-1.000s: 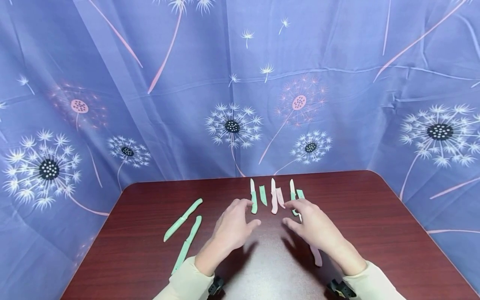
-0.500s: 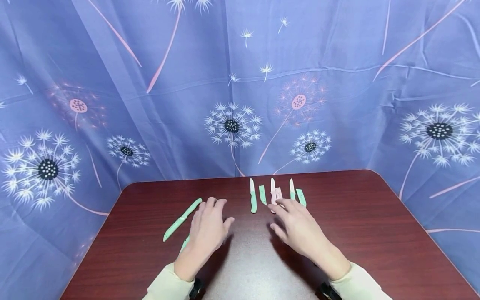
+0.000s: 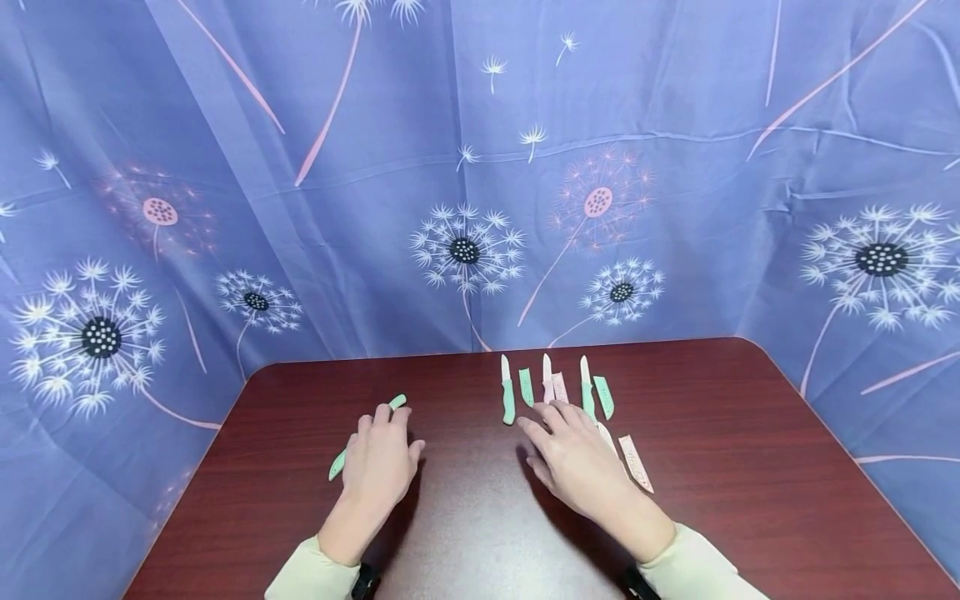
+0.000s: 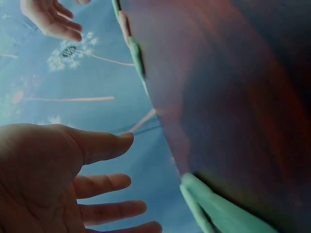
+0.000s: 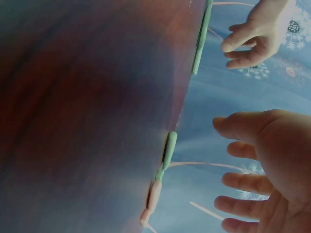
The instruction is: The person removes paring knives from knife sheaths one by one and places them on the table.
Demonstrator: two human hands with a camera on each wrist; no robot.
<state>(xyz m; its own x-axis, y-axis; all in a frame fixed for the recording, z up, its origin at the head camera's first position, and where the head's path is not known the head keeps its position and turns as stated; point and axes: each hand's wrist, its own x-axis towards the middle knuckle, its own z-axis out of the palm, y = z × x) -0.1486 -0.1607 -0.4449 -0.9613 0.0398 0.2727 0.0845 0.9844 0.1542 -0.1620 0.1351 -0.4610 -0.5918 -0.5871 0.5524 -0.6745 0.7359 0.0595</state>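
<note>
My left hand (image 3: 377, 458) hovers with relaxed, spread fingers over the left of the table, holding nothing. Beneath it lies a green sheathed knife (image 3: 337, 465), partly covered; in the left wrist view two green knife handles (image 4: 228, 208) lie below the fingers. My right hand (image 3: 576, 457), also holding nothing, hovers near a row of small knives. These are a green-handled knife (image 3: 508, 402), a pink-handled knife (image 3: 548, 390) and another green-handled knife (image 3: 587, 398), their white blades bare. A further white blade (image 3: 607, 438) shows beside the right hand, its handle hidden.
Loose sheaths lie beside the knives: a green sheath (image 3: 527, 387), a pink sheath (image 3: 559, 388), another green sheath (image 3: 603, 397) and a larger pink sheath (image 3: 636, 463). The dark red wooden table (image 3: 465, 500) ends at a blue dandelion-print curtain (image 3: 360, 275).
My left hand has moved left, from the middle of the table to above the green sheathed knives. My right hand has shifted a little left and nearer. The knives lie where they were.
</note>
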